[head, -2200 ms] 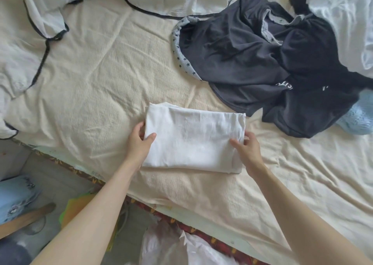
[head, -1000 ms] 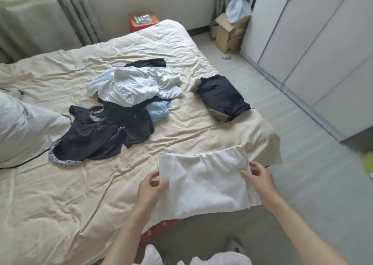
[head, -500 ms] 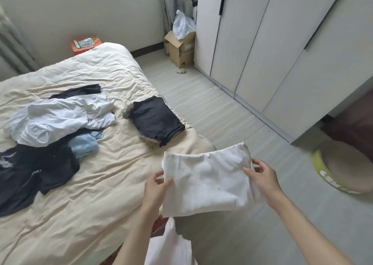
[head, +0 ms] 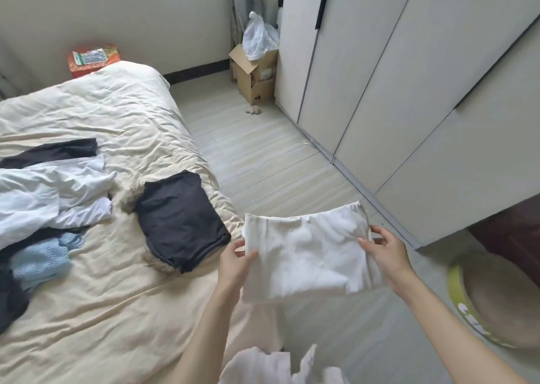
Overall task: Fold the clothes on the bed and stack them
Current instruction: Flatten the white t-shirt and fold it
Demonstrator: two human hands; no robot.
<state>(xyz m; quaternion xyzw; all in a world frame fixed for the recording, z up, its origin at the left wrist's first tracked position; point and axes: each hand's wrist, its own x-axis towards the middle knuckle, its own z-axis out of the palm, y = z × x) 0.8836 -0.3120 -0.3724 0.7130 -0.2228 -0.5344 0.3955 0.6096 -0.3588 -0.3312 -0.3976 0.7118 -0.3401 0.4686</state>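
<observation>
I read this as the stacking step: left hand and right hand each pinch an end of the folded white garment, held in the air just right of the folded dark stack, where it should land squarely.

Two hands; one folded white garment; one folded black garment; one cardboard box; one bed.
</observation>
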